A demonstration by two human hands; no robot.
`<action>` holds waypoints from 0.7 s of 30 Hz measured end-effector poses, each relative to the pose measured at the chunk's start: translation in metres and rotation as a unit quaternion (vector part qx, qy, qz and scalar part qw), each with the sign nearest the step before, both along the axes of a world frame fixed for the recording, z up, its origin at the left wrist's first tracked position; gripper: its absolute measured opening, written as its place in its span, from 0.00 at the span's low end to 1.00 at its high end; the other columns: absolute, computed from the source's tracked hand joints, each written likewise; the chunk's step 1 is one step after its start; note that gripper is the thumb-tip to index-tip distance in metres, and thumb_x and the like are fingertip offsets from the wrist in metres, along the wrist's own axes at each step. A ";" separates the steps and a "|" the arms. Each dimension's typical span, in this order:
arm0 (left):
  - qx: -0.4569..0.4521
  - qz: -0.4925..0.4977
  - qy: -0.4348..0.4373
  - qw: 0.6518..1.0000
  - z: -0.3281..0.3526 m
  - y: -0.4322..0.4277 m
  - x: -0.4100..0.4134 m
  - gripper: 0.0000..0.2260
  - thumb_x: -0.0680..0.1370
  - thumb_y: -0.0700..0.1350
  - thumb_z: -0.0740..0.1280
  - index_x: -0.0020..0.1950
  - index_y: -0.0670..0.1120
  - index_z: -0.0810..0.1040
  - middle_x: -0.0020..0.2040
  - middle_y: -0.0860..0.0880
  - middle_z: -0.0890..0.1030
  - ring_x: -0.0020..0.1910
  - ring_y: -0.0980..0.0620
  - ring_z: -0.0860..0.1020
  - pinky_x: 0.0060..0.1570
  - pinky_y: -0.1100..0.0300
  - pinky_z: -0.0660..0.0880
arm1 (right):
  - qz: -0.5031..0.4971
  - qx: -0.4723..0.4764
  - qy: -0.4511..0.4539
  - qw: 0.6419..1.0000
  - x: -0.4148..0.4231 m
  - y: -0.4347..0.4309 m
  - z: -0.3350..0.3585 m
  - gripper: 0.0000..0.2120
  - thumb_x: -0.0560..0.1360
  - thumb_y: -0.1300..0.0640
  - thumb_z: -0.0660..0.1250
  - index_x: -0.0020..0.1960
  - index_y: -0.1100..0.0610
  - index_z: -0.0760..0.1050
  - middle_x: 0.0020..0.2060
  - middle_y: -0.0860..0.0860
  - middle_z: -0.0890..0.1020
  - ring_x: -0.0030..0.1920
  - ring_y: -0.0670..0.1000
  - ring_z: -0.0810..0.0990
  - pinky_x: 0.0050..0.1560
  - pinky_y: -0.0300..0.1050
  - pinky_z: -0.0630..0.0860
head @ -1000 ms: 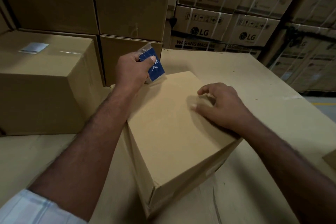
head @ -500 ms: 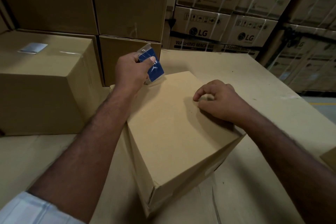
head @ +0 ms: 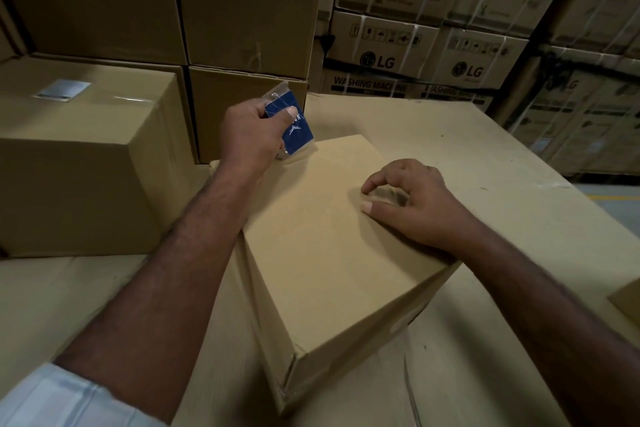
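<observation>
Box (head: 329, 253) sits mid-surface (head: 502, 166). Left hand (head: 249, 135) holds packet (head: 294, 125) over the box's far-left corner. Right hand (head: 412, 204) rests on the box top, right side. Larger box (head: 86, 166) stands left; cartons (head: 242, 3) are stacked behind.

packet (head: 295, 130): blue, white print | box (head: 322, 253): plain tan | sleeve (head: 52, 399): white

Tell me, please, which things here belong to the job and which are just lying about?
In hand: small plain cardboard box; blue rectangular packet in clear wrap; left hand gripping it; right hand on box.
Lying about: large brown carton with white label; strapped LG washing-machine cartons.
</observation>
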State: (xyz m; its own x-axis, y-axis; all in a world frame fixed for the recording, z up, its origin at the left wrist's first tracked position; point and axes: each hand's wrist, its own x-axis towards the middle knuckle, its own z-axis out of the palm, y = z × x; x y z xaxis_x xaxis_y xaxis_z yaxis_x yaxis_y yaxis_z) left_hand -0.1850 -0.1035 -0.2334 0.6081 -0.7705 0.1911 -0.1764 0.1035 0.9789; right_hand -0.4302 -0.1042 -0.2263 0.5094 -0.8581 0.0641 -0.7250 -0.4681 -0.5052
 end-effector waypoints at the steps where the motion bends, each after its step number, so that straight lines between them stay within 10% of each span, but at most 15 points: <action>1: 0.000 0.001 -0.002 1.000 0.000 0.000 0.000 0.06 0.79 0.48 0.71 0.54 0.52 0.80 0.51 0.51 0.83 0.46 0.56 0.82 0.45 0.59 0.82 | 0.021 -0.026 -0.008 0.999 0.000 0.002 -0.002 0.07 0.75 0.43 0.68 0.52 0.38 0.80 0.58 0.39 0.72 0.65 0.45 0.63 0.69 0.58 0.64; 5: -0.004 -0.004 0.002 1.000 0.001 0.001 0.000 0.03 0.79 0.47 0.71 0.49 0.55 0.79 0.47 0.56 0.81 0.47 0.58 0.82 0.49 0.56 0.83 | 0.072 -0.076 -0.008 0.995 0.002 0.006 -0.004 0.09 0.74 0.55 0.67 0.45 0.41 0.80 0.50 0.38 0.74 0.59 0.46 0.69 0.65 0.59 0.69; 21: 0.001 0.001 -0.008 1.000 0.000 0.000 0.001 0.03 0.78 0.48 0.72 0.51 0.52 0.80 0.49 0.50 0.84 0.49 0.53 0.83 0.51 0.50 0.83 | 0.115 -0.023 -0.022 0.993 -0.004 0.003 -0.001 0.06 0.67 0.51 0.63 0.38 0.42 0.79 0.47 0.38 0.74 0.57 0.44 0.70 0.65 0.58 0.67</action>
State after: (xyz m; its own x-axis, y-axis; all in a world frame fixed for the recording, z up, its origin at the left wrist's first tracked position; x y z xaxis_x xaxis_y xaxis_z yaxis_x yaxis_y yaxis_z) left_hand -0.1838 -0.1038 -0.2333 0.6059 -0.7704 0.1985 -0.1922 0.1004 0.9762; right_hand -0.4342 -0.1017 -0.2268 0.6876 -0.7148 0.1274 -0.5742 -0.6427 -0.5072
